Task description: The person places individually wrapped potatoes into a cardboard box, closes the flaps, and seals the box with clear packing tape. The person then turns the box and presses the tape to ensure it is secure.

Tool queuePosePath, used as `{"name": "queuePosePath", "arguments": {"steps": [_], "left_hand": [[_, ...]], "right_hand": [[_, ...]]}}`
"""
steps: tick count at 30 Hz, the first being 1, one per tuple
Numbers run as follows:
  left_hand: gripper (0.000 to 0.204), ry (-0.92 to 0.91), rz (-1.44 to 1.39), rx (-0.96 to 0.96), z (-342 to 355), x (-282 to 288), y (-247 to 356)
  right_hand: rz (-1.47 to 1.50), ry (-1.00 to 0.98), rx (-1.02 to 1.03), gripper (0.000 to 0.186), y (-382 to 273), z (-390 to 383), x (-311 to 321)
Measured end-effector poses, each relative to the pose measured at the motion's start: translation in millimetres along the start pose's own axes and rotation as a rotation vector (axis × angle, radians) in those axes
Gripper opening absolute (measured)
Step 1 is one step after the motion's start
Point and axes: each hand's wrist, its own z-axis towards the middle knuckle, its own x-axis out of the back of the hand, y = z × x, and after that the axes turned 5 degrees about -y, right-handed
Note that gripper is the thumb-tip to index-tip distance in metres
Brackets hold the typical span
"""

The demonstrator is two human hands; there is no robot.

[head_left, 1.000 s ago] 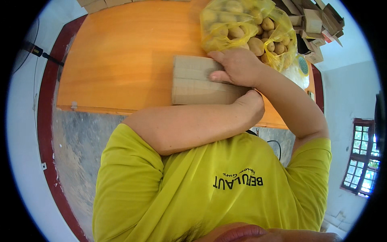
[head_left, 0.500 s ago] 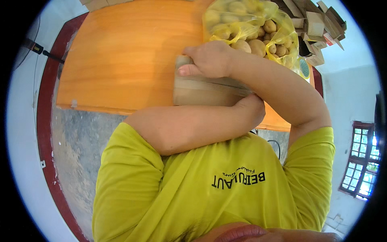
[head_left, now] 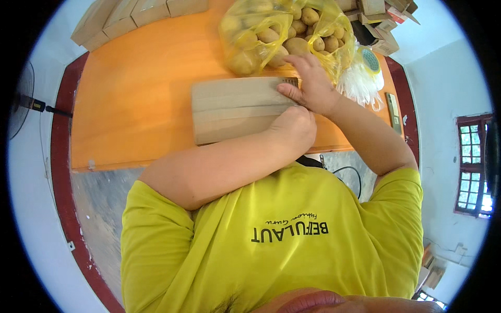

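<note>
A closed brown cardboard box lies on the orange table in front of me, its top seam running left to right. My left hand reaches across my body and is closed at the box's near right end; its fingertips are hidden. At the far right corner, my right hand is open, thumb on the box top and fingers stretched apart beyond the edge. A small dark printed patch shows beside the thumb. Just behind the box sits a yellow plastic bag of potatoes.
Several cardboard boxes line the table's far left edge. A tape roll and white plastic bags are right of the potatoes. A flat greenish object lies at the right edge. Cardboard pieces pile up behind; a fan stands left.
My right hand has slid from the box's left part to its right end, and its fingers have spread. My left hand stays at the right end. The view has shifted.
</note>
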Motion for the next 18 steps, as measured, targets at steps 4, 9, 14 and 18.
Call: {"name": "queuePosePath", "arguments": {"steps": [4, 9, 14, 18], "left_hand": [[0.014, -0.068, 0.038, -0.053, 2, 2, -1], [0.018, -0.029, 0.060, -0.085, -1, 6, -3], [0.029, 0.101, -0.079, -0.207, -19, 19, -11], [0.037, 0.144, -0.464, -0.115, -69, 55, -39]], "right_hand": [[0.615, -0.128, -0.701, 0.034, -28, -10, 24], [0.780, -0.227, -0.711, 0.035, -31, -22, 9], [0.922, -0.168, -0.828, 0.039, -27, -35, -2], [0.797, -0.216, -0.792, 0.049, -34, -33, 7]]}}
